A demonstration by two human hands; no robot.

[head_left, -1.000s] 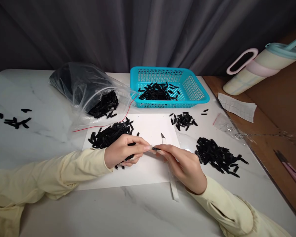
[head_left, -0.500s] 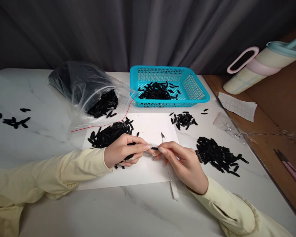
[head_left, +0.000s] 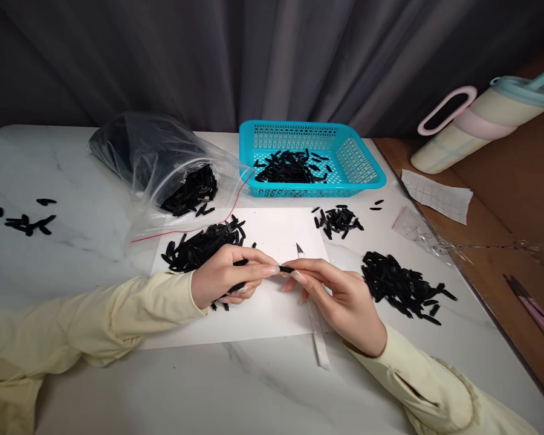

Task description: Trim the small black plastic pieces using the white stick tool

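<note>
Since a second ago, our right hand (head_left: 344, 305) has edged nearer our left hand (head_left: 224, 279). Both grips now pinch one small black piece (head_left: 286, 269) between fingertips, above the white sheet (head_left: 272, 232) on the counter (head_left: 95, 254). Our right hand also holds a white knife (head_left: 317, 338); black heaps (head_left: 399, 284) lie beside.
</note>
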